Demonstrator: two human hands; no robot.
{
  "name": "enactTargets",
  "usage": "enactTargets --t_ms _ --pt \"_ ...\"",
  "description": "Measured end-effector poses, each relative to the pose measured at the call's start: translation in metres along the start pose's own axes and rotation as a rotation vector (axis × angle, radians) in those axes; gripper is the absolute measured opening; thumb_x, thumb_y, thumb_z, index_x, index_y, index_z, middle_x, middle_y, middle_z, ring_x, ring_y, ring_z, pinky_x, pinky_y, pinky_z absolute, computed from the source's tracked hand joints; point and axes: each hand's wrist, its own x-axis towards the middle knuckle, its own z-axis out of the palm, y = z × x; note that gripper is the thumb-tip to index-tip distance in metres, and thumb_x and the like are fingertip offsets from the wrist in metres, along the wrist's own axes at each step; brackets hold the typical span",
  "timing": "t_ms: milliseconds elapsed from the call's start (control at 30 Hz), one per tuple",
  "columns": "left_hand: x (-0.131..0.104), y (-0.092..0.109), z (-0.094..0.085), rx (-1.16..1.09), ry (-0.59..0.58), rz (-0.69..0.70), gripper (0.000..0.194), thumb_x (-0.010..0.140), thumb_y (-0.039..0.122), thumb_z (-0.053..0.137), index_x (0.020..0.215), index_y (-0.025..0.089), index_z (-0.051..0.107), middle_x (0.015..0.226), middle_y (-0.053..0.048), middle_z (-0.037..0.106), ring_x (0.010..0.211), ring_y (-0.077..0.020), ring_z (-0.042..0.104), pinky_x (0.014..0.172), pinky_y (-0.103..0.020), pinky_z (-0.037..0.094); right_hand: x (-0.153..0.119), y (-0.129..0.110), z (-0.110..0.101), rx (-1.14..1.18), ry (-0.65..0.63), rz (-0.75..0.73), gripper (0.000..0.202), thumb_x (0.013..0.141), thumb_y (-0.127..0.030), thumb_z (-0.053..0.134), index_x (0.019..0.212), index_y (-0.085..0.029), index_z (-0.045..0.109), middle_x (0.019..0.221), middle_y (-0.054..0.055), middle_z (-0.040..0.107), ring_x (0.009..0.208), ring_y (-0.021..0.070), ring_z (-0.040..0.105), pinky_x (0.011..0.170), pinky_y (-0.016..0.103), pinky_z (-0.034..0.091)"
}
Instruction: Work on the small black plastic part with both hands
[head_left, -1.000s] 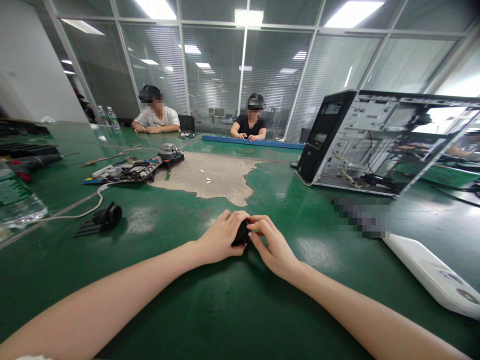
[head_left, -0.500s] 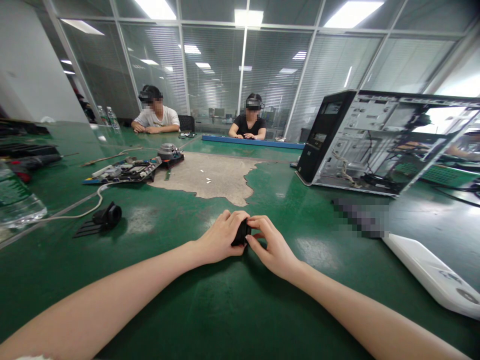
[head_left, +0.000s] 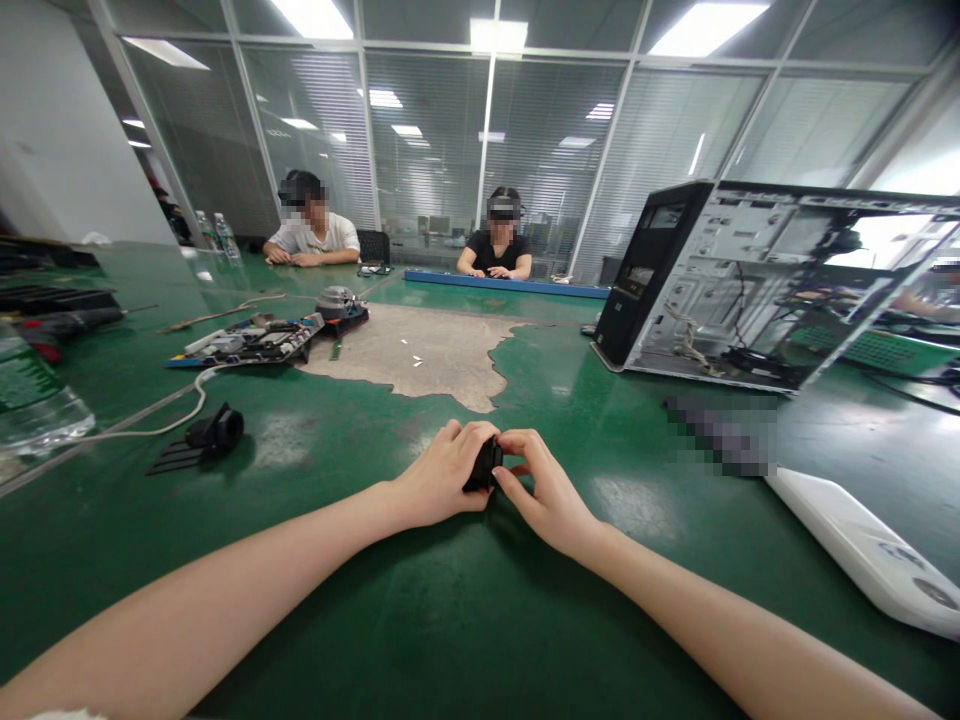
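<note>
Just above the green table, a small black part (head_left: 483, 466) is held between both hands, and its kind is hard to make out. My left hand (head_left: 442, 470) wraps round its left side, thumb below and fingers over the top, covering much of it. On the other side, my right hand (head_left: 544, 490) has its thumb and fingertips at the part's right edge in a loose pinch. Off to the left lies another black plastic piece (head_left: 216, 432) with a round end and flat slats.
A circuit board (head_left: 255, 340) with a cable lies at left, near a water bottle (head_left: 37, 400). An opened computer case (head_left: 652, 280) stands at right, with a white phone-like object (head_left: 862, 540) before it. Two people (head_left: 319, 235) sit across the table (head_left: 360, 620).
The black part has turned slightly between my hands, showing a more angular face. My right fingertips have shifted a little with it; my left hand stays nearly still.
</note>
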Motion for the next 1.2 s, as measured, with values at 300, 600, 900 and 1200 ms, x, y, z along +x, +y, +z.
enactTargets --t_ms 300,600,900,1200 --pt "-0.0002 0.0004 -0.0008 0.001 -0.006 0.016 0.054 0.064 0.017 0.056 0.112 0.018 0.033 0.112 -0.008 0.048 0.093 -0.0239 0.045 0.081 -0.038 0.036 -0.0006 -0.0032 -0.0025 -0.036 0.012 -0.041 0.013 0.081 -0.016 0.045 0.092 -0.022 0.049 0.103 0.006 0.045 0.093 0.0163 0.052 0.076 0.031 0.052" --pt "-0.0003 0.0015 -0.0013 0.010 -0.001 -0.008 0.054 0.064 0.019 0.057 0.113 0.018 0.033 0.111 -0.008 0.048 0.089 -0.0232 0.044 0.079 -0.037 0.037 0.0002 0.0006 0.0004 0.006 0.014 0.025 0.023 0.081 -0.018 0.046 0.104 -0.021 0.044 0.103 0.006 0.047 0.097 0.0175 0.051 0.075 0.032 0.053" --pt "-0.0001 0.0015 -0.0018 -0.004 -0.002 0.002 0.055 0.063 0.017 0.057 0.113 0.018 0.033 0.112 -0.008 0.048 0.091 -0.0236 0.045 0.079 -0.038 0.036 -0.0009 -0.0030 -0.0022 0.002 0.008 -0.021 0.016 0.081 -0.020 0.047 0.097 -0.023 0.047 0.103 0.007 0.047 0.093 0.0170 0.053 0.073 0.033 0.053" --pt "-0.0002 -0.0001 -0.0001 -0.001 -0.008 -0.018 0.055 0.064 0.019 0.058 0.113 0.018 0.033 0.112 -0.008 0.048 0.092 -0.0243 0.045 0.080 -0.038 0.037 0.0006 0.0004 -0.0002 0.011 0.031 0.035 0.021 0.082 -0.018 0.046 0.103 -0.022 0.045 0.100 0.006 0.048 0.095 0.0175 0.051 0.075 0.032 0.052"
